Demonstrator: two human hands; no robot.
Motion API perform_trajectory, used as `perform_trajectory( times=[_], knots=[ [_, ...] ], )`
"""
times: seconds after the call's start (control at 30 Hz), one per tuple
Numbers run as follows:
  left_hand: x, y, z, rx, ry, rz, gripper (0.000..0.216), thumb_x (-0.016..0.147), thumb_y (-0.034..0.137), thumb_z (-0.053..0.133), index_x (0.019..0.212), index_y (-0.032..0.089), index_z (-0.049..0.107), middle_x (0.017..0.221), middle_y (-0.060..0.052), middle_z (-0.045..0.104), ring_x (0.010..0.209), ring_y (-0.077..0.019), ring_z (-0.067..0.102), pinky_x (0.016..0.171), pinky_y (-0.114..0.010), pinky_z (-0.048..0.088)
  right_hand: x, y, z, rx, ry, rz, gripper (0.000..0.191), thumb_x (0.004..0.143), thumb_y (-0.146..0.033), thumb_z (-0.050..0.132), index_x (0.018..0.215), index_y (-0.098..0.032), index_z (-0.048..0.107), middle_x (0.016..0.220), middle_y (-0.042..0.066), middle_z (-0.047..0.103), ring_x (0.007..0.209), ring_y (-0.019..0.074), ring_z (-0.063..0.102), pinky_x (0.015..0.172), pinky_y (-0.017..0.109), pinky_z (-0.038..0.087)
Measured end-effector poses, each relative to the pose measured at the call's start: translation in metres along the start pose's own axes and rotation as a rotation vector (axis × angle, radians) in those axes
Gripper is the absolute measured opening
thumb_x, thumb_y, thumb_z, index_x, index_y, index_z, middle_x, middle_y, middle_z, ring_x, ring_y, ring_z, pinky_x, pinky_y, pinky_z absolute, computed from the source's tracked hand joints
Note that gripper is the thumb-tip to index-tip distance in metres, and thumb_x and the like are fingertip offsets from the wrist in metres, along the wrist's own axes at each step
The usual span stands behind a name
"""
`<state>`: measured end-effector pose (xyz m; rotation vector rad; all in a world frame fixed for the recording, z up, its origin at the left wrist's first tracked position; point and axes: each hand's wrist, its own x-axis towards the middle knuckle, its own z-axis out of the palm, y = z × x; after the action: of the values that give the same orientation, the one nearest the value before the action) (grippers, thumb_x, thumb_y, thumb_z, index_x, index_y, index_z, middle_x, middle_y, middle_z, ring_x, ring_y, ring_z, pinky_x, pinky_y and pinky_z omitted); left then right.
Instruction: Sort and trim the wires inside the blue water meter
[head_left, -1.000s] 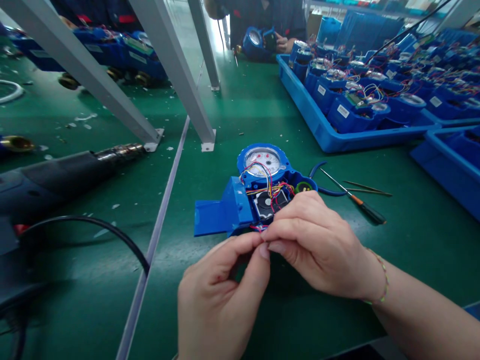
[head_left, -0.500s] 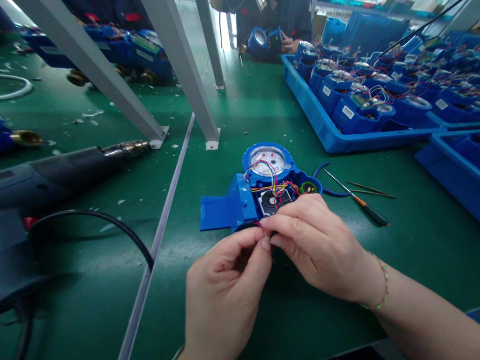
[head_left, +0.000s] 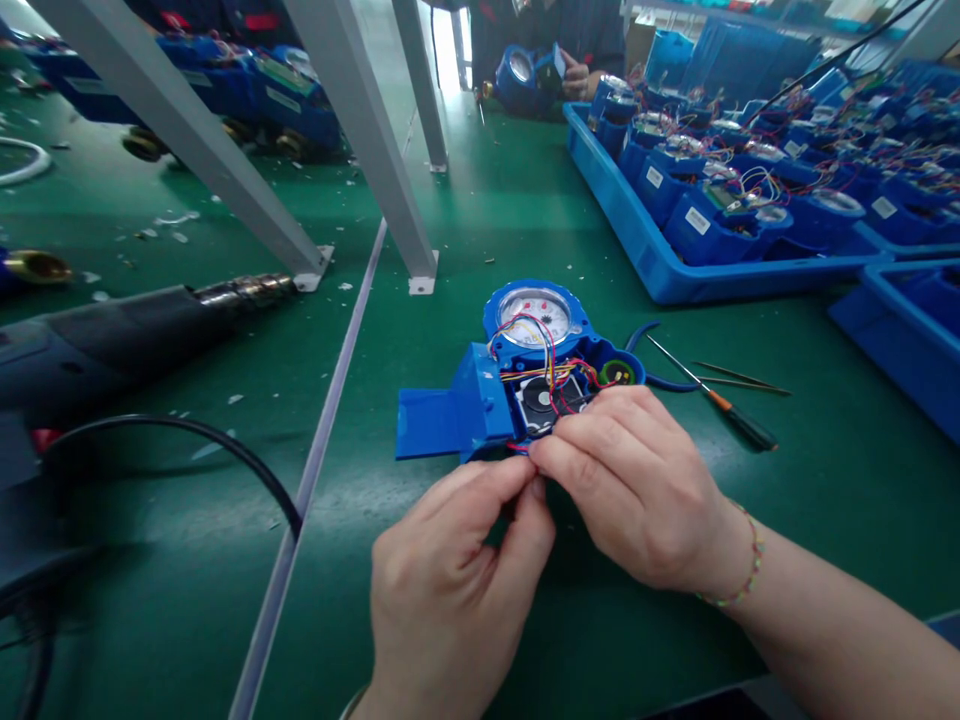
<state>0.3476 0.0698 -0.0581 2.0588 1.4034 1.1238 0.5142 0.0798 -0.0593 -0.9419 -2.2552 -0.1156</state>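
Note:
An open blue water meter (head_left: 517, 385) with a round dial and loose coloured wires lies on the green mat, its lid flap folded out to the left. My left hand (head_left: 450, 590) and my right hand (head_left: 637, 490) meet at the meter's near edge. Both pinch the thin red wires (head_left: 525, 450) coming out of it, fingertips touching. A beaded bracelet sits on my right wrist.
A black heat gun (head_left: 112, 345) with its cable lies at left. A screwdriver (head_left: 712, 400), tweezers (head_left: 739, 378) and blue-handled cutters lie right of the meter. Blue trays (head_left: 645, 260) full of meters stand at the back right. Grey frame legs (head_left: 360, 150) rise behind. Another person's hands (head_left: 577, 75) hold a meter far back.
The view has shifted slightly; my hands stay pinched on the wires, fingers working a little closer to the meter's edge. The meter has not moved on the mat.

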Motion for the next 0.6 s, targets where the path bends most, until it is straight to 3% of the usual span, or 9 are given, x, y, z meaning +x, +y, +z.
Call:
perform_trajectory(
  times=[0.4,0.6],
  knots=[
    [-0.0008,-0.0009,-0.0025,-0.048,-0.019,0.016,0.018,0.082,0.009,0.063,0.087,0.025,0.067,0.080,0.008,0.069,0.065,-0.0055,0.064,0.069,-0.014,0.050,0.0043,0.0008,-0.0023,0.192,-0.017,0.145,0.018,0.097,-0.010,0.044,0.093,-0.011,0.061,0.090,0.009,0.062,0.080,0.0203,0.050,0.072,0.037,0.042],
    [-0.0014,-0.0021,-0.0020,-0.035,-0.010,0.007,0.020,0.083,0.009,0.064,0.090,0.027,0.066,0.083,0.009,0.070,0.068,-0.0059,0.065,0.071,-0.014,0.050,0.0056,0.0034,-0.0053,0.287,-0.021,0.120,0.012,0.098,-0.013,0.050,0.095,-0.010,0.061,0.094,0.010,0.064,0.084,0.0200,0.053,0.075,0.036,0.045]
  ],
)
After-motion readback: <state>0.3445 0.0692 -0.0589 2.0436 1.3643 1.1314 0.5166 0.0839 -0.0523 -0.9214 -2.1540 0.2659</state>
